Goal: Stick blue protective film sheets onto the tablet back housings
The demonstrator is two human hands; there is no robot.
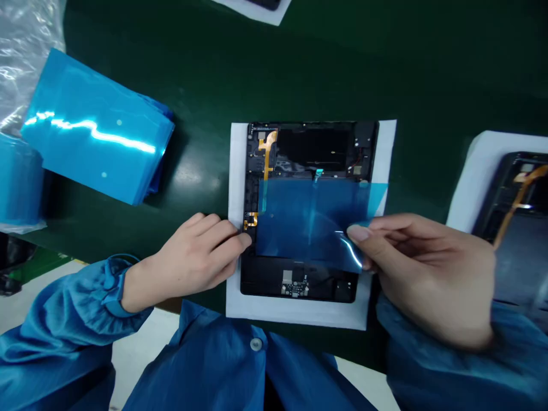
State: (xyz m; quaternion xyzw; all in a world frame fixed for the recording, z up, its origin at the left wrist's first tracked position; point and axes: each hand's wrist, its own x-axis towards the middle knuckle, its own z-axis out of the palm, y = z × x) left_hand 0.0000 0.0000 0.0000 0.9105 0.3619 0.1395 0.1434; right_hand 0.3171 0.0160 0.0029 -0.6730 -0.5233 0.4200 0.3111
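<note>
Over the open black tablet (312,142): a shiny blue plastic film (308,220)
Right hand (428,274) pinches its curled corner; left hand (188,262), fingers loose, presses the tablet

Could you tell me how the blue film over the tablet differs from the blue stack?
The blue film is one see-through sheet; the blue stack is many, looking opaque. The film is pinched by the right hand; the stack lies untouched on the table. Both are glossy.

left hand (192,257) pressing tablet frame (299,279) edge, right hand (423,268) pinching blue film (308,222) over it, film stack (98,125) off left
</note>
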